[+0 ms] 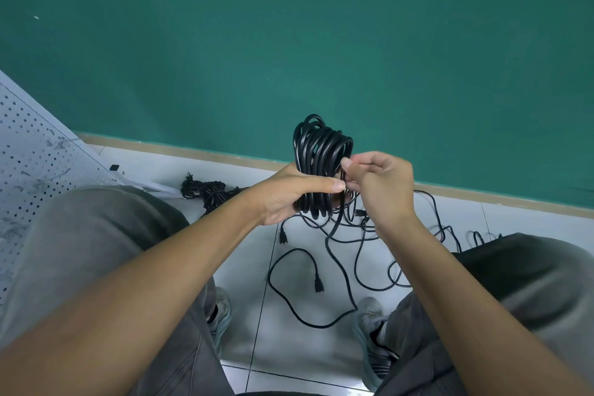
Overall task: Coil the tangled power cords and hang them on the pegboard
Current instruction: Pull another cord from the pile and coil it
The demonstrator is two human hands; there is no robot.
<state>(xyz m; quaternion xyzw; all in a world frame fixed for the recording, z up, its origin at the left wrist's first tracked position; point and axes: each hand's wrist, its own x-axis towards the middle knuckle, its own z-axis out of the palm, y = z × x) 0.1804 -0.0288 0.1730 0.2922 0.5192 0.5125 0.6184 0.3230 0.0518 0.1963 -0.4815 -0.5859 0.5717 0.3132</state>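
Left hand (pixel 291 194) grips a coiled black power cord (pixel 321 151), fingers and thumb wrapped round the middle of the bundle, thumb lying across its front. Coil stands roughly upright, loops rising above the fist toward 12 o'clock, shorter loop ends poking out below. Right hand (pixel 384 185) sits just at 3 o'clock of the coil, fingers curled, thumb and forefinger pinching something thin at the coil's edge, touching the left thumb tip; what exactly is pinched is too small to tell. A loose tail of the cord (pixel 337 264) drops from the bundle toward 6 o'clock and curls across the floor (pixel 289 350) between two shoes (pixel 221 315).

More loose cords (pixel 379 254) sprawl tangled on the white tiles at 5 o'clock of the hands, one plug end (pixel 318 283) lying at 6 o'clock. A second bundled cord (pixel 205 191) lies on the floor at 9 o'clock of the left hand, near the wall base. White pegboard (pixel 29 151) leans tilted at far 9 o'clock, a few metal hooks on it. Green wall (pixel 289 26) fills 12 o'clock. Grey trouser legs (pixel 80 251) at both lower sides.
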